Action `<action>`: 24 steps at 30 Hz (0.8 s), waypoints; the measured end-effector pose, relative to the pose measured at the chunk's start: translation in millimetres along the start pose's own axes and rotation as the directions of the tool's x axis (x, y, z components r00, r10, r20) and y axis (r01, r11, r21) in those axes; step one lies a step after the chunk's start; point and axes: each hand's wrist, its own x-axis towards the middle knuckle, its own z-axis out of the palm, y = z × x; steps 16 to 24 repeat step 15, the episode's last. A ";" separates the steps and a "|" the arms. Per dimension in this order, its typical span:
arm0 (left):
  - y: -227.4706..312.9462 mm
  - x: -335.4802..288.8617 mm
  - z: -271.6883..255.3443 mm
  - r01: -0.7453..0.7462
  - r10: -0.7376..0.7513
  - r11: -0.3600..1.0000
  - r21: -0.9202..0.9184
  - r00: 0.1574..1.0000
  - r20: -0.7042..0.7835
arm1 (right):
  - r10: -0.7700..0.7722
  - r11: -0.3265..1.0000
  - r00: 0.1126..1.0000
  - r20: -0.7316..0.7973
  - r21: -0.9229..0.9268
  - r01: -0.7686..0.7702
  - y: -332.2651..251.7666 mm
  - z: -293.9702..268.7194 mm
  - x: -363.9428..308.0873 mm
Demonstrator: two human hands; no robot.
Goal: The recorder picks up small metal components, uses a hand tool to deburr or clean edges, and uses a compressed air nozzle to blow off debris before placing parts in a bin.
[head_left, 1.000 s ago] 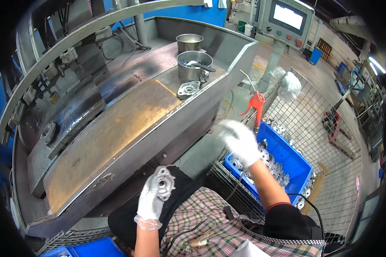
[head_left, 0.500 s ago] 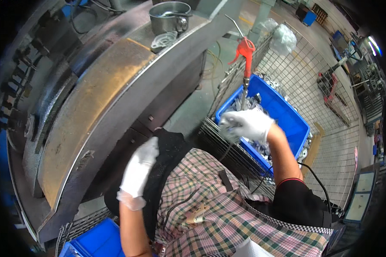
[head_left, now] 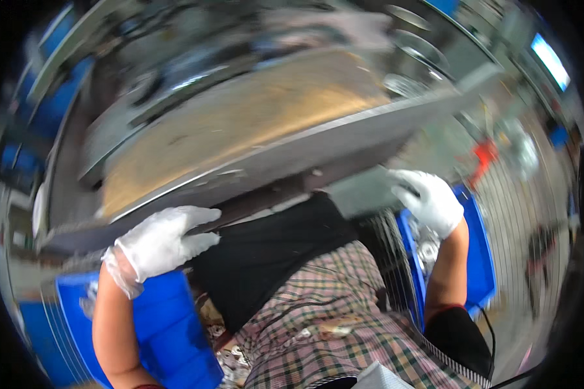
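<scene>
My left hand (head_left: 165, 241), in a white glove, hangs over the inner side of the left blue bin (head_left: 169, 324), close to the machine's front edge. Its fingers and thumb are apart, with nothing between them. My right hand (head_left: 431, 201), gloved too, is raised above the near side of the right blue bin (head_left: 485, 266). Thumb and fingers stand apart there, and no part shows in them. Silvery metal parts (head_left: 427, 251) lie in that right bin below the hand. A red air blow gun (head_left: 483, 159) hangs beyond it, blurred.
A machine bed with a worn tan surface (head_left: 253, 129) runs across in front of me. On its right end are a metal pot (head_left: 420, 50) and a metal part (head_left: 405, 85), both smeared. More metal parts (head_left: 235, 364) lie beside the left bin. Wire mesh (head_left: 396, 253) borders the right bin.
The view has swung left toward the machine. My right hand, which held a metal part over the right bin, has let it go. My left hand has moved out over the left bin.
</scene>
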 end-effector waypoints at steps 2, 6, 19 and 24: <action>-15.6 -41.5 -11.5 0.113 -0.113 0.989 -0.097 0.994 0.002 | -0.124 0.988 0.991 0.043 0.103 0.119 -39.8 3.1 38.2; -43.9 -131.0 -20.4 0.224 -0.245 0.967 -0.120 0.948 -0.204 | -0.344 0.924 0.936 0.075 0.205 0.323 -112.2 23.5 119.6; -110.3 -295.6 84.0 0.727 -0.858 0.513 -0.457 0.414 -0.305 | -0.600 0.800 0.800 0.014 -0.004 0.600 -254.8 122.8 322.9; -110.3 -295.6 84.0 0.727 -0.858 0.513 -0.457 0.414 -0.305 | -0.600 0.800 0.800 0.014 -0.004 0.600 -254.8 122.8 322.9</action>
